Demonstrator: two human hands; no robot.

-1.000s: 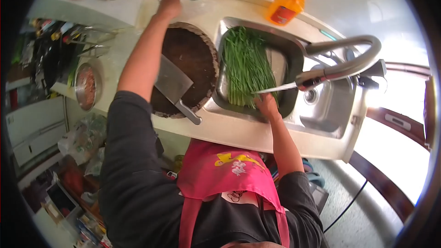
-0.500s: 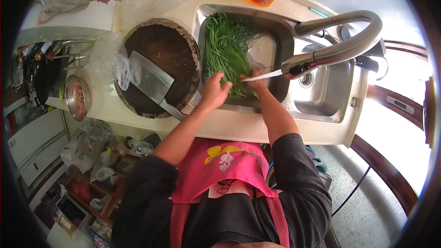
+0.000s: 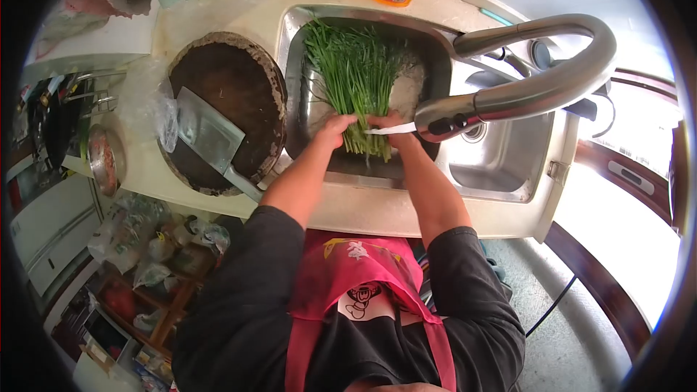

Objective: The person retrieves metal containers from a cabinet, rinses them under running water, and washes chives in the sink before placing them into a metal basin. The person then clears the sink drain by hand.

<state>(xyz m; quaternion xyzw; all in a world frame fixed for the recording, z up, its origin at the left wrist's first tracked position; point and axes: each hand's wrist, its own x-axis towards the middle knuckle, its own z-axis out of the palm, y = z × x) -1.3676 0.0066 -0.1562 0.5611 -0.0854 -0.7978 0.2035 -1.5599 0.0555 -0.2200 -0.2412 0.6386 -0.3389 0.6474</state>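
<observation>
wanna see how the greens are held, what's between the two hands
In the head view, the green stalks lie between the left hand and the right hand, near their paler ends, with water from the faucet running onto them.

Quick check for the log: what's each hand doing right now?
Left hand: closed around the left side of the green stalks.
Right hand: closed around their right side, beside the running water.

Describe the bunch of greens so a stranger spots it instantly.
Start at the two-basin steel sink. In its basin beside the round chopping block, left hand and right hand hold the bunch of greens. It alone there is green, long and leafy.
</observation>
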